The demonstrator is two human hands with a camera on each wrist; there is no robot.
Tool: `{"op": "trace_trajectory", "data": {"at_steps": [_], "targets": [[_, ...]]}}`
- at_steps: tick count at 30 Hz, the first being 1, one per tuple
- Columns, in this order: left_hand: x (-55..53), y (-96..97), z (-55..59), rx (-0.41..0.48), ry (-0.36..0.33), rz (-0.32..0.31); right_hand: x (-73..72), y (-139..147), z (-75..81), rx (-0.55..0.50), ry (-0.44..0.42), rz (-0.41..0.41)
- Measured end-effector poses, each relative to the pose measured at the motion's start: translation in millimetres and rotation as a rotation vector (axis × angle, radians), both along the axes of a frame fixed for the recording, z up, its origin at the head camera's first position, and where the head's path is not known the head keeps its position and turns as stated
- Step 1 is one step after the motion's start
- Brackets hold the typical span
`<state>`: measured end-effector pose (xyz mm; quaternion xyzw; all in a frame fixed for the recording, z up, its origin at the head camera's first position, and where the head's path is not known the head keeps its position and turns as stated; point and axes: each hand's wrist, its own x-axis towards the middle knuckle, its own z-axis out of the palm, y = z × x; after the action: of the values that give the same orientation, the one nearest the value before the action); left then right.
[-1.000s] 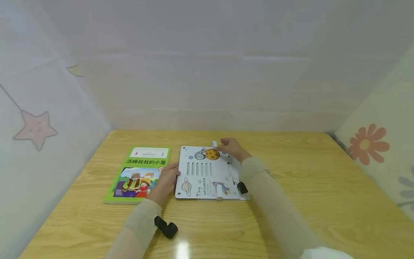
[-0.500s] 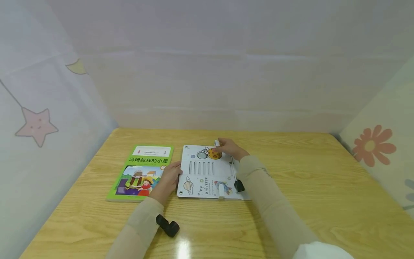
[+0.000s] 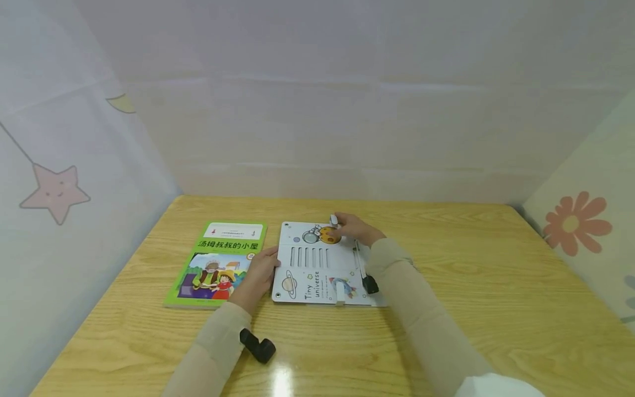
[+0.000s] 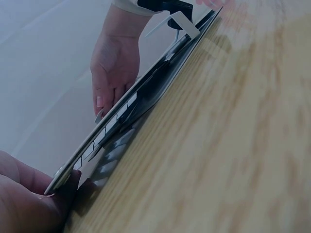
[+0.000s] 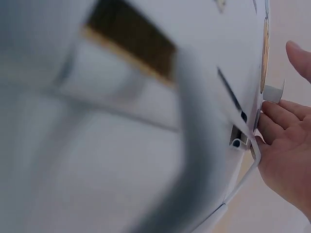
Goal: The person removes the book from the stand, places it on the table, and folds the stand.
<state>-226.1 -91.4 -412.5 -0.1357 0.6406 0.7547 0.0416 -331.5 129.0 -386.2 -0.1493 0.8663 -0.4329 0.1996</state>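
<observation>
A white book stand (image 3: pixel 307 281) printed "Tiny universe", with slots, planets and an astronaut, lies nearly flat over the table. My left hand (image 3: pixel 259 270) grips its left edge; in the left wrist view the fingers (image 4: pixel 29 204) pinch that edge, and a gap shows beneath the board. At the far edge my right hand (image 3: pixel 358 229) is beside a small white clip (image 3: pixel 334 220). In the right wrist view its fingers (image 5: pixel 279 119) reach behind the board close to the clip, thumb raised away. A second white clip (image 3: pixel 339 292) sits at the near edge.
A green-bordered picture book (image 3: pixel 171 289) lies left of the stand, close to my left hand. Wooden tabletop (image 3: pixel 486 286) extends to the right. Pale printed cloth walls (image 3: pixel 317 110) enclose the back and sides. Black wrist cameras (image 3: pixel 258 346) sit on both forearms.
The right hand has shifted slightly at the far clip, and the clip's angle has changed. The left hand keeps its hold; the whole head view has moved a little.
</observation>
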Motion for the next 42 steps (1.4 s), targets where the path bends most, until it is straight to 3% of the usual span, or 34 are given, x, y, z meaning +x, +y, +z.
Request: {"op": "trace_trajectory", "data": {"at_steps": [11,32,38,42], "targets": [[2.7,-5.1,2.5,-0.017,-0.01,-0.006,2.1,-5.0,-6.0,0.053,0.021,-0.047],[1.4,-4.1,1.8,-0.002,0.0,-0.014,9.9,-2.7,-4.1,0.119,0.074,-0.02],[2.2,-6.2,2.0,-0.004,-0.041,0.004,16.1,-2.6,-4.4,0.07,0.076,0.012],[3.6,-6.6,4.0,0.034,-0.064,0.01,23.2,-2.7,-3.9,0.094,0.114,0.017]]}}
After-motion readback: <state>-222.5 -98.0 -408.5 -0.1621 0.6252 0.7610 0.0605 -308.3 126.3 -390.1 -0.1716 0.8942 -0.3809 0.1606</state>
